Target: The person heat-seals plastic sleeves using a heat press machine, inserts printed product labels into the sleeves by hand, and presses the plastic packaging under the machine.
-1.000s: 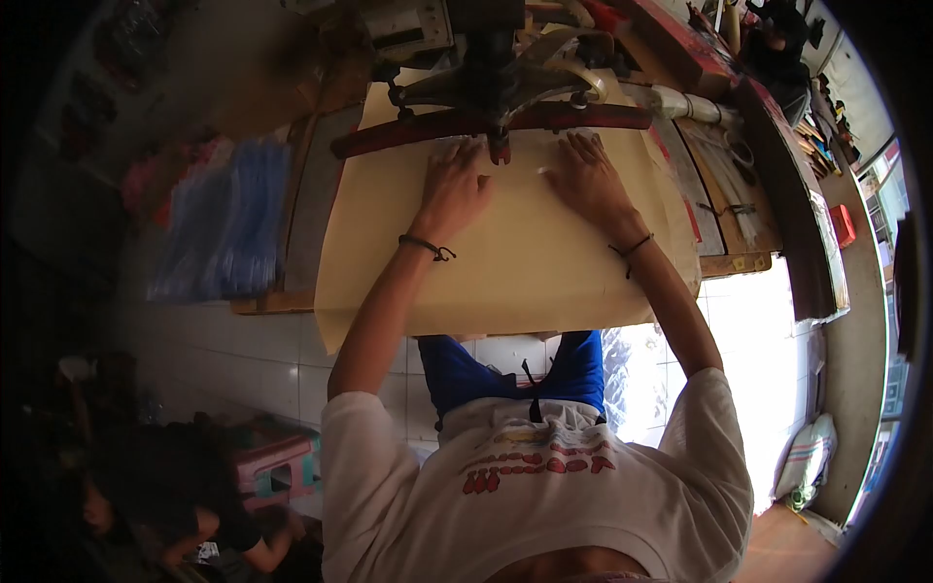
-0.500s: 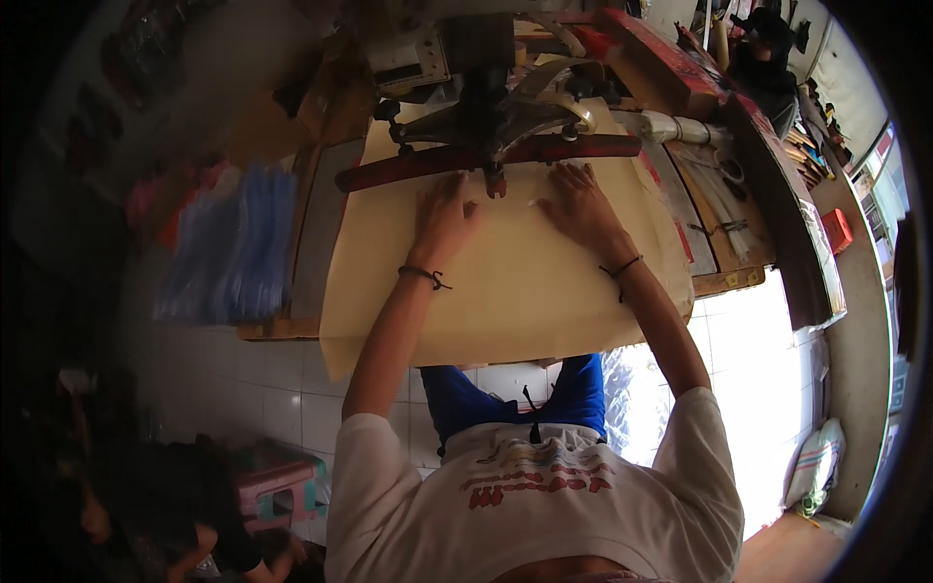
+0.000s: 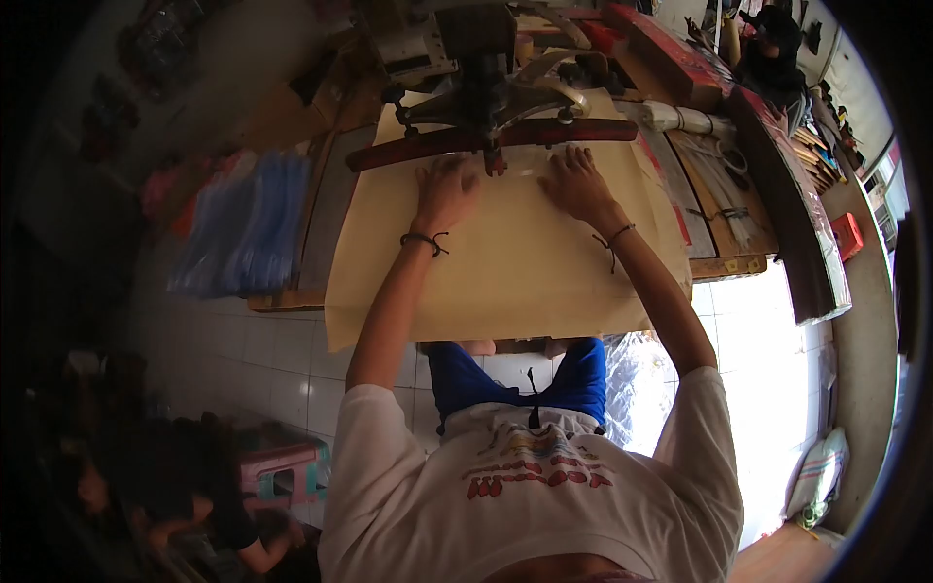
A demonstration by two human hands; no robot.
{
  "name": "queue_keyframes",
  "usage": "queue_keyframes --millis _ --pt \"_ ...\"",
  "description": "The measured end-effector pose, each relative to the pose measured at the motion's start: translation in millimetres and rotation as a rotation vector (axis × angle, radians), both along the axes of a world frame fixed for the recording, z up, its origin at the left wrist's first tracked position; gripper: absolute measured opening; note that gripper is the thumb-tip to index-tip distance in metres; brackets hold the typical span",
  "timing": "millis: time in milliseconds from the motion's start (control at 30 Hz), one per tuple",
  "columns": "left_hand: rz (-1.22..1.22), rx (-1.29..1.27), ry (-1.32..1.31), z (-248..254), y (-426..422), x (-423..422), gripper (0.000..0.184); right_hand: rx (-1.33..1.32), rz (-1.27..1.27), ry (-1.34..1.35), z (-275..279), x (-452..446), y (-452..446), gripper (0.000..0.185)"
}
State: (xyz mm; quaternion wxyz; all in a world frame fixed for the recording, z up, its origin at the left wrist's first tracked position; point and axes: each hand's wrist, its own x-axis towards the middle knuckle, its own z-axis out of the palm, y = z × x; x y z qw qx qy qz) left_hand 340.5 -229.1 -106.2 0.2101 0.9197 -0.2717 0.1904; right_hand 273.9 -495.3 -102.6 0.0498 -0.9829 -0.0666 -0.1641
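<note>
A large tan sheet (image 3: 505, 272) lies spread over the worktable and hangs past its front edge. My left hand (image 3: 447, 192) rests on it, palm down, with the fingers just under a long dark-red bar (image 3: 408, 154). Palm down on the right side of the sheet, my right hand (image 3: 580, 187) has its fingers stretched toward the same bar. The bar belongs to a black metal machine (image 3: 481, 92) with spreading arms. A small red forked piece (image 3: 495, 163) points down from its middle, between my hands. Neither hand visibly grips anything.
Blue-tinted plastic sleeves (image 3: 243, 223) are stacked at the left table side. Rolled plastic (image 3: 680, 119), scissors (image 3: 731, 157) and a long box (image 3: 792, 223) lie on the right. One person (image 3: 773, 53) is at the far right; another (image 3: 194, 496) sits lower left near a pink stool (image 3: 282, 471).
The whole view has shifted slightly, with the table edge higher in the picture. My left thumb has drawn in closer to the fingers; both hands stay near the bar.
</note>
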Motion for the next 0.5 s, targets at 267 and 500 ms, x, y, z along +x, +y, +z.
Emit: queue_keyframes --millis 267,500 --pt "0.096 -0.015 -0.155 1.8 13.3 -4.7 0.045 0.197 0.082 -0.127 -11.4 10.0 3.1 0.058" --pt "0.189 0.073 -0.001 -10.5 17.1 7.1 0.066 0.195 0.212 -0.149 -8.8 14.5 0.8 0.045"
